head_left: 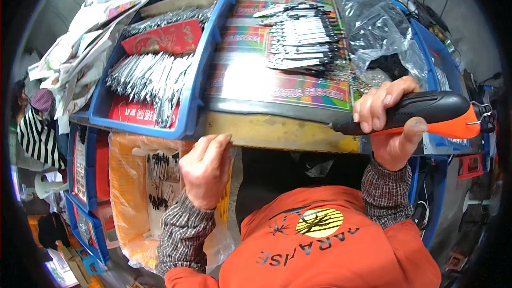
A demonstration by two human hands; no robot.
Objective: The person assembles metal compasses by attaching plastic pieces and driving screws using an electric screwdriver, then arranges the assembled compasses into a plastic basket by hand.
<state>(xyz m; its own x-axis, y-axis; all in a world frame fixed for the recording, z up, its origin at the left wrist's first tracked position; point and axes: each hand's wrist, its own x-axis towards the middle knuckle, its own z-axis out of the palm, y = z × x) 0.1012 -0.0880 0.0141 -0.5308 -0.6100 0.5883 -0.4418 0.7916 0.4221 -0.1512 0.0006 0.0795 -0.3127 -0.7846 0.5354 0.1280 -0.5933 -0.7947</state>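
My right hand point(392, 114) is wrapped round a black and orange electric screwdriver point(426, 108), held level above the right front of the table. Its thin tip points left, and a metal hook sits at its other end. My left hand point(207, 169) is curled closed at the table's front edge, below the blue tray point(209, 56). Whatever its fingers may hold is hidden. White pens with black parts point(152, 82) fill part of that tray, beside red paper pieces point(170, 37). More such pens point(304, 37) lie in a pile on the colourful table covering point(240, 48).
Right of the pile lie small metal parts point(368, 77) and a clear plastic bag point(368, 18). Another blue tray point(440, 58) stands at the right. Below my left hand is a plastic-lined orange basket point(121, 181) with pens inside. Crumpled paper point(85, 53) lies at the far left, near a person in stripes point(38, 136).
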